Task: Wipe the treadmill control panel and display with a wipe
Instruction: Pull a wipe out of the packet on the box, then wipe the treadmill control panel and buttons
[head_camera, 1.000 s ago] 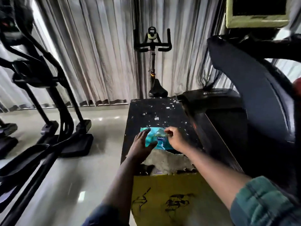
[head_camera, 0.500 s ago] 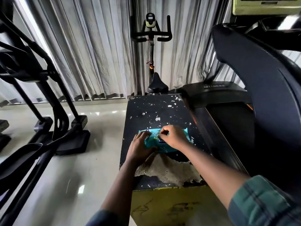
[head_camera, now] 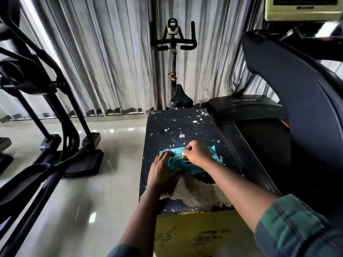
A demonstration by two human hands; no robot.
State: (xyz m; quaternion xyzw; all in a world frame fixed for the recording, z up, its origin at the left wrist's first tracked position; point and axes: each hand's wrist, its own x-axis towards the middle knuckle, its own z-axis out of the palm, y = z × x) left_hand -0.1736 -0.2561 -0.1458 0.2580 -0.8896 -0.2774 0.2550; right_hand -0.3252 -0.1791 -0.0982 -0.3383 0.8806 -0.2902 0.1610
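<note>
One teal wipes pack lies on the chipped black box, on its near half. Our left hand presses flat-fingered on the pack's left end; our right hand pinches a white wipe at the pack's opening. Treadmill sits just right of the box, spin bike behind it.

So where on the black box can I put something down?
The far half of the box top, between the pack of wipes and the bike seat, is bare. The middle is crowded: left hand presses the pack, right hand pinches it.
</note>
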